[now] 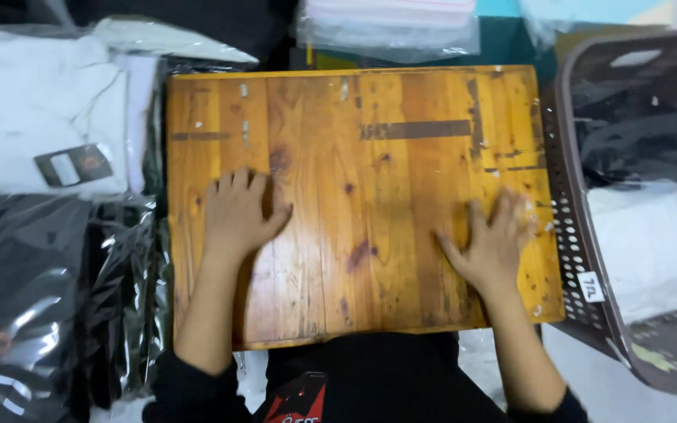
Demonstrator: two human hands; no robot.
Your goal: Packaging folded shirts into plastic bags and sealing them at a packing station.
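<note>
A wooden board [370, 196] is seen from above, laid flat in front of a seated person, with both bare hands pressed on its near half. The board is rectangular, of orange-brown varnished planks with dark knots, worn grey strips where tape once lay, and small pale scraps stuck to its surface. The left hand [237, 215] is laid palm down near the board's left edge, fingers spread and pointing far, with nothing held. The right hand [491, 243] is laid flat near the right edge, fingers splayed wide and slightly blurred, likewise holding nothing.

To the left of the board, white folded garments [37, 117] in clear plastic are stacked, one bearing a small dark tag [72, 164]. Nearer on that side, black garments [33, 305] in glossy, crinkled bags are piled, their edge touching the board's left side. At the far edge, a flat pack of clear bags [389, 27] is set down. On the right, a brown plastic basket [581, 258] with a perforated wall stands just beside the board, its rim lying over the board's right corner; black and white bagged items are held inside it. The person's black sleeves [190, 388] are visible at the near edge.
</note>
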